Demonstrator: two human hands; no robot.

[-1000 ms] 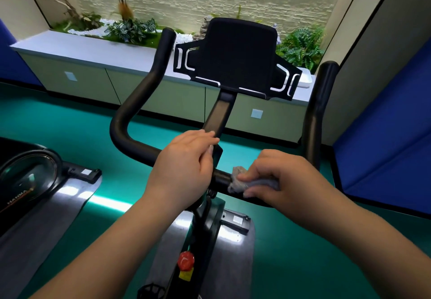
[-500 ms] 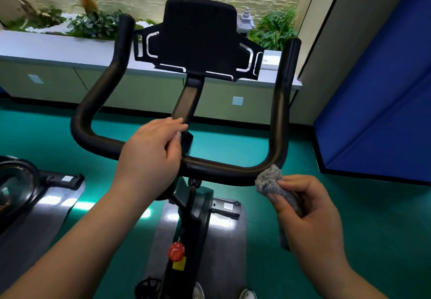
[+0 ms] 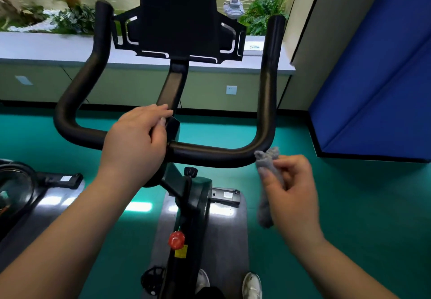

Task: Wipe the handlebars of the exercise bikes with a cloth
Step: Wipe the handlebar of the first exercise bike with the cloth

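The black U-shaped handlebar [image 3: 217, 155] of the exercise bike fills the middle of the head view, with a black tablet holder [image 3: 178, 17] above its stem. My left hand [image 3: 137, 142] grips the crossbar just left of the stem. My right hand [image 3: 291, 184] pinches a bunched grey cloth [image 3: 267, 161], whose upper end touches the bar's lower right bend while the rest hangs down below my fingers.
A red knob [image 3: 176, 240] sits on the bike frame above a grey floor mat [image 3: 224, 240]. A second bike [image 3: 21, 186] stands at the left. A grey ledge [image 3: 46, 47] with plants runs behind, and a blue padded panel [image 3: 377, 77] stands at the right. White shoes [image 3: 251, 284] show at the bottom.
My right hand slid the cloth along the crossbar from near the stem out to the right bend and came off the bar. My left hand kept its grip.
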